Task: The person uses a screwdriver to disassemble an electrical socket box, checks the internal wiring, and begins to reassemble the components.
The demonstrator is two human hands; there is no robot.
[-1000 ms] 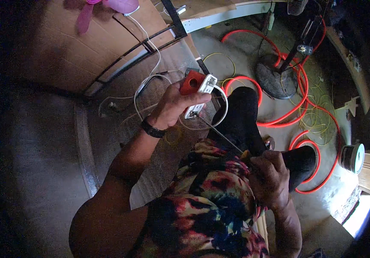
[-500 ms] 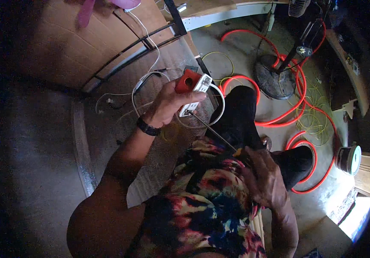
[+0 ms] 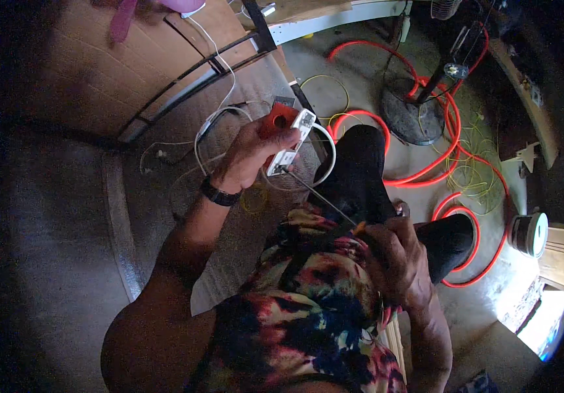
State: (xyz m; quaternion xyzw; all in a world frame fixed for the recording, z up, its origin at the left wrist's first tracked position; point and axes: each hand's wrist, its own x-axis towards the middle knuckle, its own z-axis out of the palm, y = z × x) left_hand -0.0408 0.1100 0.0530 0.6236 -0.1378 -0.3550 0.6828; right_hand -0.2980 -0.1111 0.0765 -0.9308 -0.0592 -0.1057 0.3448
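Note:
My left hand [image 3: 249, 150] is closed around an orange-red electrical box [image 3: 279, 120] with a white outlet plate [image 3: 291, 145] on its face, the thumb lying across the plate. A white cable [image 3: 331, 154] loops from the box, close to my knee. In my right hand [image 3: 396, 262], held low in front of my patterned shirt, is the handle of a long-shafted screwdriver [image 3: 324, 198]; only a bit of orange shows at my fingers. Its tip meets the lower end of the plate, near a screw spot. The exact contact is too small to make out.
Orange-red flexible conduit [image 3: 426, 180] coils over the floor at right, with thin yellow wire [image 3: 475, 173] tangled beside it. A round black fan base [image 3: 413, 111] stands among the coils. At far right sits a bucket [image 3: 529, 234]. A black metal frame [image 3: 183, 92] borders a brown panel at upper left.
The whole view has shifted slightly, moving everything a little left and up. Both hands keep their grip, and the screwdriver tip stays at the plate's lower end. My right fingers have changed position around the handle.

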